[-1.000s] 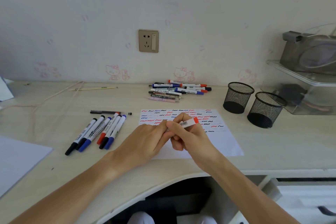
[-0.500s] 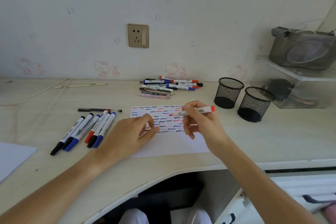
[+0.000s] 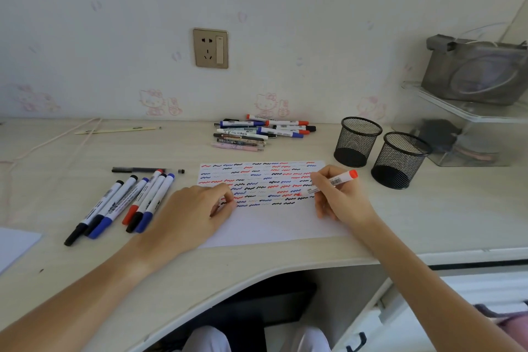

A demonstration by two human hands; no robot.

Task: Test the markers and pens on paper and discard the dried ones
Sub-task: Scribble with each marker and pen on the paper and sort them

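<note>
Paper (image 3: 274,226) with many short wavy marks in red, blue and black lies flat on the table (image 3: 428,223), close to its front edge. The right hand (image 3: 338,198) holds a red marker (image 3: 331,182) in a writing grip: thumb and fingers are curled around the white barrel, the red tip touches the paper among the lower rows of marks, and the red end points up toward the far right. The left hand (image 3: 197,216) rests on the left part of the paper with fingers curled; its thumb and forefinger seem to pinch something small, but I cannot tell what it is.

Near the left edge of the paper a row of six capped markers (image 3: 123,204) lies side by side, with black, blue and red caps. Just behind them lies a dark pen (image 3: 137,170) with its small cap apart. At the back edge of the table, by the wall, is a pile of pens and markers (image 3: 257,131). Two black mesh pen cups (image 3: 380,151) stand upright toward the right back corner, just beside each other.
</note>
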